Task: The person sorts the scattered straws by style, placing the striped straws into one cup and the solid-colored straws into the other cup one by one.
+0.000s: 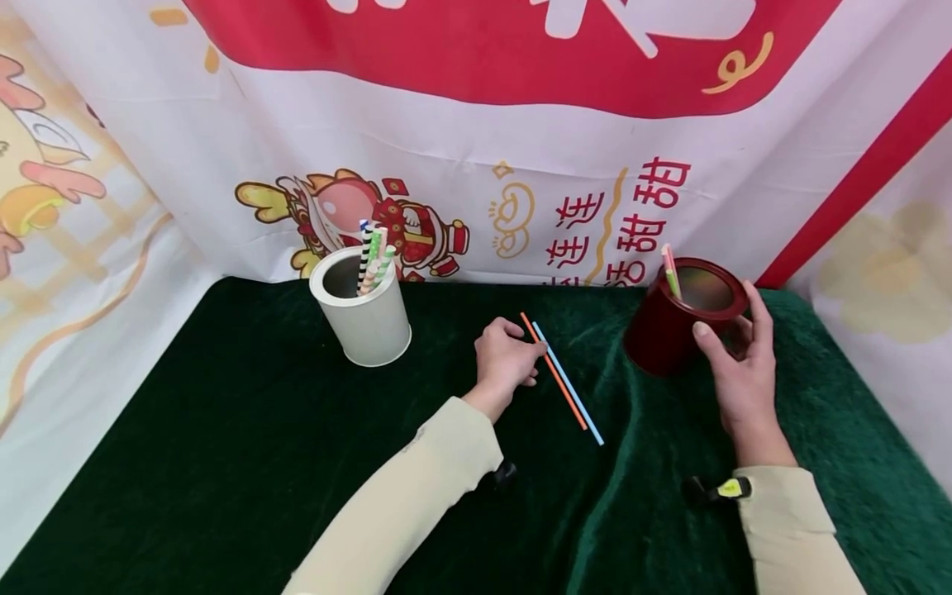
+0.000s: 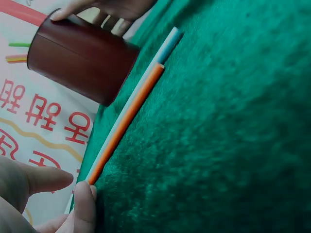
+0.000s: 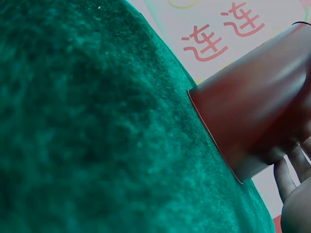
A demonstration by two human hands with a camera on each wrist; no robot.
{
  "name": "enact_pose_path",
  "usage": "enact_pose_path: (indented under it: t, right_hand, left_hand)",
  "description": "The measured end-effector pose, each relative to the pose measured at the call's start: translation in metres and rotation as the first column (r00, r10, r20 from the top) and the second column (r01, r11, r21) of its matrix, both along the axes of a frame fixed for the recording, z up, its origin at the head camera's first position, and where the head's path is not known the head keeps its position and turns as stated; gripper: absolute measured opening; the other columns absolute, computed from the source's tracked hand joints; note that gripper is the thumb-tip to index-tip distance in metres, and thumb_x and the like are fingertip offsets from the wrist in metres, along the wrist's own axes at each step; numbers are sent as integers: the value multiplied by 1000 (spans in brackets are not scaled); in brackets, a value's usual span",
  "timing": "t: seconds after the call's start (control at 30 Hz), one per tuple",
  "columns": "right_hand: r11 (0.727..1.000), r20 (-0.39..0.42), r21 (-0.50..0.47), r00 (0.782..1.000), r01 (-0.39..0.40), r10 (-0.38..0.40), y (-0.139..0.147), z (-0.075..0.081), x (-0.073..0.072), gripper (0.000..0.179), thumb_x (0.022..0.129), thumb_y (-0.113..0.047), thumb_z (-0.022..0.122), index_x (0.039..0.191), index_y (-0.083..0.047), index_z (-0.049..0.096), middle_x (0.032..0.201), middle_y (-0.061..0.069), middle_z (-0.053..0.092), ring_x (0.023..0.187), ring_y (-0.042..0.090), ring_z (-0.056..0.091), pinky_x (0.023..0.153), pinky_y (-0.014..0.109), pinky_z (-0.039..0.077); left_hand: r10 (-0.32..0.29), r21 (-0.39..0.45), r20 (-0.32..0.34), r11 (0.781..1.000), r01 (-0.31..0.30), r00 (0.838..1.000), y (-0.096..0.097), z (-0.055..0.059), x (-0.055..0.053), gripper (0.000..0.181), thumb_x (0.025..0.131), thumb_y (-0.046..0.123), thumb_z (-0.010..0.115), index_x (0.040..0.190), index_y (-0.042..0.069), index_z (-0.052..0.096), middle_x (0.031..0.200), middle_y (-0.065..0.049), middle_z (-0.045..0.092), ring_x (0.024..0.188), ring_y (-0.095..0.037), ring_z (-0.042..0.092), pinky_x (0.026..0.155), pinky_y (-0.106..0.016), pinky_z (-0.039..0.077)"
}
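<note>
An orange straw and a light blue straw lie side by side on the green cloth. My left hand reaches over their upper part, its fingertips at the straws. In the left wrist view a gap shows between thumb and forefinger, and the straws' far ends are hidden behind the fingers. My right hand grips a dark red cylindrical holder from the right, thumb at its near side and fingers round the far side. Pink and green straws lean inside this holder.
A white cylindrical holder with several striped straws stands at the back left of the table. Dark green plush cloth covers the table. A printed white and red curtain hangs right behind it.
</note>
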State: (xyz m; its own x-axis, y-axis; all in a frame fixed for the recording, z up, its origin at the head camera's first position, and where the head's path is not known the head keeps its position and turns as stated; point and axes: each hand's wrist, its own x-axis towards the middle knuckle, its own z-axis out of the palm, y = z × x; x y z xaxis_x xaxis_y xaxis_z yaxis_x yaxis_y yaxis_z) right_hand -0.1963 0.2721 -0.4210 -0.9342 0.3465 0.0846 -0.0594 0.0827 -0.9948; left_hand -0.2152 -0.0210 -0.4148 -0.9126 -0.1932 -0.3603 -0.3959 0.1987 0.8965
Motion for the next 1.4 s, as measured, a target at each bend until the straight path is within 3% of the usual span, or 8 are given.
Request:
enact_pose_path:
  t: [0.3,0.43,0.63,0.83,1.1,1.4]
  right_hand:
    - [1000,-5,1,1000,-17,17,-1,-1,0,78,103,-26,75,163,-52,33,170,-1,42,145,14,41,128,40,35]
    - [1000,3,10,1000,-25,25,0,1,1,79,103,-27,74,164,-53,32,171,-1,41,146,15,40,129,42,34]
    - [1000,2,-5,1000,-24,24,0,3,2,79,103,-27,74,164,-53,32,172,-1,39,148,16,39,132,44,30]
    - [1000,11,-7,1000,-20,20,0,3,1,78,103,-27,74,163,-54,32,172,-1,39,147,15,39,130,43,32]
    - [1000,18,2,1000,-17,17,3,2,0,79,103,-26,74,164,-54,31,172,-1,39,146,13,39,129,42,34]
    - [1000,10,7,1000,-25,25,4,0,-1,79,103,-28,74,164,-54,31,172,-1,39,144,13,39,125,39,36]
  left_hand:
    - [-4,-7,32,1000,4,999,2,0,-15,22,94,6,83,105,6,64,82,-11,79,46,-11,62,43,-21,53]
    - [20,1,46,1000,-20,999,1,0,-18,18,93,1,81,101,6,66,80,-13,78,43,-11,63,43,-23,54]
    - [-1,-32,56,999,3,998,5,2,-21,11,91,-2,79,95,5,71,76,-13,78,41,-11,63,43,-24,55]
    - [-18,-24,114,999,21,993,6,3,-24,2,95,4,77,96,2,76,76,-10,79,42,-12,64,42,-23,53]
    - [-19,-10,151,1000,20,988,7,4,-25,19,96,9,72,79,2,76,74,-12,78,39,-11,61,40,-22,51]
    - [-16,32,148,999,11,989,3,6,-20,17,94,14,71,79,7,72,66,-2,68,40,-11,56,39,-20,43]
